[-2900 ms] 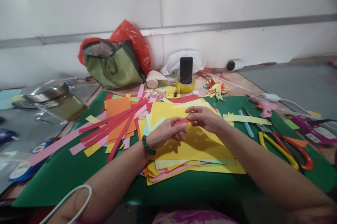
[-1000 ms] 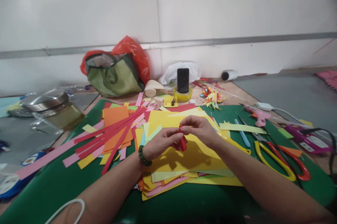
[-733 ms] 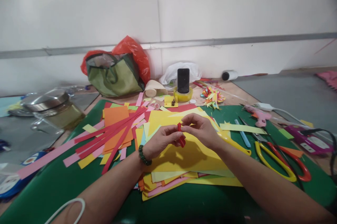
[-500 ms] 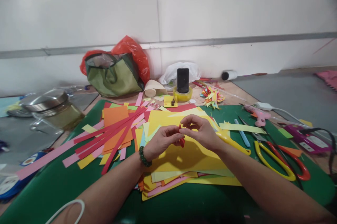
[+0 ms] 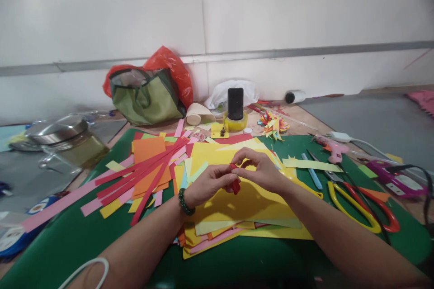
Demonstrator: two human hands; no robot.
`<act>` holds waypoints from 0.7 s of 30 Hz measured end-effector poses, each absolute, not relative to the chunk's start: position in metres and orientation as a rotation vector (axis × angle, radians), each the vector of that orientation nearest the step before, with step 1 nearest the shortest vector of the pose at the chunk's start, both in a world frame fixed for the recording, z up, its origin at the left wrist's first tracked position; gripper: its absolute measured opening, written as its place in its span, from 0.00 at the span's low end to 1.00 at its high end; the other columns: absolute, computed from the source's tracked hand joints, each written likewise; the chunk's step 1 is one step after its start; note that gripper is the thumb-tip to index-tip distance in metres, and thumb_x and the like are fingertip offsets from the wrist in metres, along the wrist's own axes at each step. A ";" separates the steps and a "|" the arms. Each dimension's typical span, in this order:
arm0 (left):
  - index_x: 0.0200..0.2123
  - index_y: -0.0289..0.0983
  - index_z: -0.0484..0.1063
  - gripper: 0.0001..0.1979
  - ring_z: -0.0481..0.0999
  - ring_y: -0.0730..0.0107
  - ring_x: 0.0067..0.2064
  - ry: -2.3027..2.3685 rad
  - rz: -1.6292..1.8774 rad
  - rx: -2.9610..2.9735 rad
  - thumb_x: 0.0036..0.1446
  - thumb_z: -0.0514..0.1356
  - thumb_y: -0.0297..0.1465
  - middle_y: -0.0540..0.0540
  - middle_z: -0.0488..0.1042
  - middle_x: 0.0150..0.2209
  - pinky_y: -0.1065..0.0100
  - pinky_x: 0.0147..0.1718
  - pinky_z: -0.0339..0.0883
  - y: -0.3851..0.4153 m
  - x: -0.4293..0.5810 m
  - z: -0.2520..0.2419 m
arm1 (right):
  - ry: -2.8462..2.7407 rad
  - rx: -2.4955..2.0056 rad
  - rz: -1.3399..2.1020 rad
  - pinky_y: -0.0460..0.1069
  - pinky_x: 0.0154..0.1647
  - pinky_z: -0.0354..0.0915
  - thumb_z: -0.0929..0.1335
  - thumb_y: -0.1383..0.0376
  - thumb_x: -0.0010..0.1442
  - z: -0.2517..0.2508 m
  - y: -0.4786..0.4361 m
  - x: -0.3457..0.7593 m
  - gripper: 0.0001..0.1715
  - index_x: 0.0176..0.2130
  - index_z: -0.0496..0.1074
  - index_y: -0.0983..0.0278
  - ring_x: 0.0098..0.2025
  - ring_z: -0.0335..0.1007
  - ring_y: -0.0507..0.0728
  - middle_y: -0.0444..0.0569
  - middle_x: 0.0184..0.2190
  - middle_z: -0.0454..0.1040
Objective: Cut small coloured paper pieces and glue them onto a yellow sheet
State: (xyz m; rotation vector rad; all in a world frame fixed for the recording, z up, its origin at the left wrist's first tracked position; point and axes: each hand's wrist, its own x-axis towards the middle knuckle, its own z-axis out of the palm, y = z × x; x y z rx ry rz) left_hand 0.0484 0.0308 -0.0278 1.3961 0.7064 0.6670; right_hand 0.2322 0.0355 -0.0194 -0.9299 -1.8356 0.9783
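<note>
Between my two hands is a small piece of red paper (image 5: 236,186), mostly covered by the fingers. My left hand (image 5: 213,183), with a green bead bracelet at the wrist, pinches it from the left. The fingertips of my right hand (image 5: 259,171) close on its upper part from the right. Both hands are above yellow paper sheets (image 5: 237,212) stacked on a green cutting mat (image 5: 142,248). Yellow-handled scissors (image 5: 301,185) lie partly hidden behind my right forearm.
Red strips (image 5: 145,171) and orange paper (image 5: 148,153) lie at left. More scissors (image 5: 352,207), a light blue cutter (image 5: 312,171) and a pink glue gun (image 5: 334,148) are at right. A phone (image 5: 235,103) stands behind, near a pile of folded paper pieces (image 5: 273,125).
The red paper has turned slightly between the fingers, and more of it shows below them. My right fingertips have come down and closed onto its top.
</note>
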 end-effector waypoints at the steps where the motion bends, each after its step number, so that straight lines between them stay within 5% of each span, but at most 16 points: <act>1: 0.28 0.33 0.74 0.22 0.73 0.73 0.29 0.707 0.667 1.377 0.51 0.63 0.49 0.45 0.75 0.27 0.72 0.32 0.66 0.031 0.049 -0.028 | -1.828 -0.936 0.988 0.51 0.37 0.68 0.71 0.61 0.54 -0.019 0.036 0.233 0.08 0.31 0.71 0.62 0.36 0.69 0.54 0.47 0.32 0.72; 13: 0.36 0.33 0.77 0.23 0.72 0.75 0.29 0.773 0.788 0.998 0.44 0.68 0.46 0.46 0.75 0.30 0.74 0.29 0.65 0.037 0.046 -0.036 | -1.866 -0.826 0.838 0.52 0.39 0.67 0.71 0.61 0.54 -0.018 0.036 0.236 0.09 0.27 0.70 0.62 0.37 0.70 0.55 0.50 0.35 0.72; 21: 0.31 0.34 0.73 0.19 0.72 0.70 0.32 0.900 0.894 1.377 0.55 0.60 0.46 0.46 0.76 0.29 0.69 0.36 0.65 0.032 0.050 -0.031 | -1.864 -0.743 1.008 0.51 0.36 0.68 0.69 0.55 0.57 -0.014 0.034 0.238 0.14 0.29 0.71 0.63 0.35 0.70 0.55 0.49 0.31 0.73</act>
